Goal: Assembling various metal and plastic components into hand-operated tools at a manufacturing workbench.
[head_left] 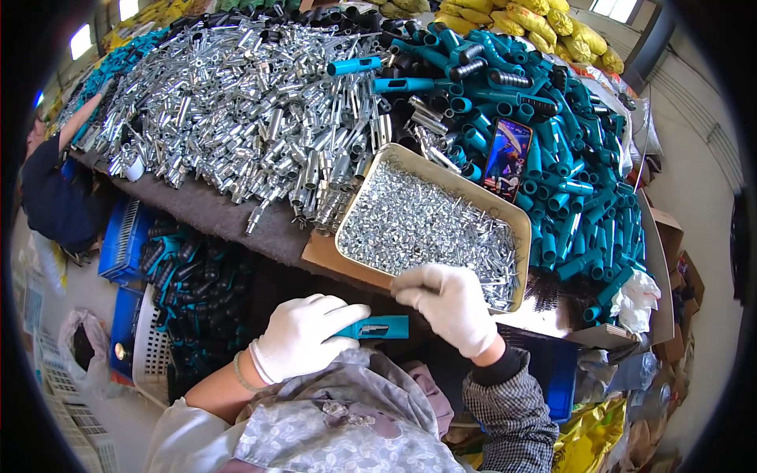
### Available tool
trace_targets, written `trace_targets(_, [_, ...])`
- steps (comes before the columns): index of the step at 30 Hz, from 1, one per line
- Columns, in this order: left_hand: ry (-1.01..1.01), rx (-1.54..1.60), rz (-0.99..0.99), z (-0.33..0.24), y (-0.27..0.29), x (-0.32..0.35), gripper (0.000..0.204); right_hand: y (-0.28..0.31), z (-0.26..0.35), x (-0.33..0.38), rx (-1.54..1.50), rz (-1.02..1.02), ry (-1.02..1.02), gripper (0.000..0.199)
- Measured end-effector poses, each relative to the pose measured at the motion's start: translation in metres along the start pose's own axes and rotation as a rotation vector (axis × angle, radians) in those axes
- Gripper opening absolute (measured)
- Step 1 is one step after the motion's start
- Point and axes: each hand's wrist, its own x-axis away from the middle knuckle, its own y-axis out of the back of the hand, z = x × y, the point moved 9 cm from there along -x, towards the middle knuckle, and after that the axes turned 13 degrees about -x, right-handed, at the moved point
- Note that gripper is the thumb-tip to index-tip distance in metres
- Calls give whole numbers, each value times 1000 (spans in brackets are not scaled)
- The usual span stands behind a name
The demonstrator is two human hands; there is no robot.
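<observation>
The left hand [303, 337], in a white glove, has its grip closed around a teal handle [377, 327], which lies level just below the near rim of the metal tray [516, 217]. The right hand [451, 306], also gloved, rests curled on that near rim, fingertips touching the small silver pins [418, 225] in the tray; whether it pinches one I cannot tell. The tray sits on a desk [213, 213] covered in dark felt. Behind the tray lies a great heap of shiny metal tubes [236, 102]; to its right, a mound of teal handles [568, 158] with a phone [507, 158] propped against it. Left of the tray, below the desk edge, blue crates [122, 240] and a white basket [150, 347] stand on the floor. Another person's arm [79, 118] reaches in at far left.
</observation>
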Motion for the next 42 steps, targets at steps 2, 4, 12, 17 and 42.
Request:
trace_targets(2, [-15,-13,7,-2,1,0,46,-3,-5,8,-52,22,-39,14])
trace_targets(4, [-35,-27,14,-7,4,-1,46,1,-13,15,-115,-39,-107,14])
trace_targets(12, [-90,-17,6,-24,6,-3,68,-22,-16,21,57,90,-113,18])
trace_targets(17, [-72,-90,35,-23,-1,-6,80,-40,-4,23,229,126,57,19])
trace_targets(42, [179,318,256,-5,-29,0,67,-56,7,56,701,256,512,36])
